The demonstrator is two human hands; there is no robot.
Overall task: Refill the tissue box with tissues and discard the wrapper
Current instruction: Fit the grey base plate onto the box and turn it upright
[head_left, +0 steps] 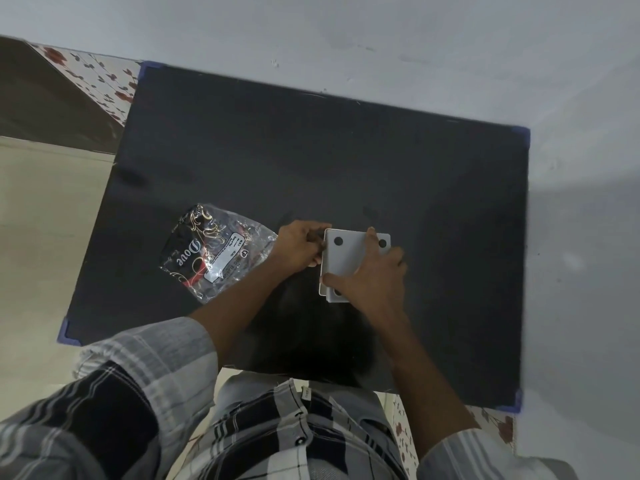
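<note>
A white tissue box (344, 254) lies bottom up on the black table (277, 150), showing dark round feet on its base panel. My right hand (375, 275) is spread flat over the box, thumb at its near left corner. My left hand (299, 247) grips the box's left edge with curled fingers. A clear plastic wrapper (211, 251) with black, red and gold print lies crumpled on the table just left of my left hand. No tissues are visible; the box's inside is hidden.
The table has blue corner guards (65, 332) and stands against a pale wall (381, 36). Beige floor (41, 220) and flowered tiles (104, 77) lie to the left. My checked shirt fills the bottom of the view.
</note>
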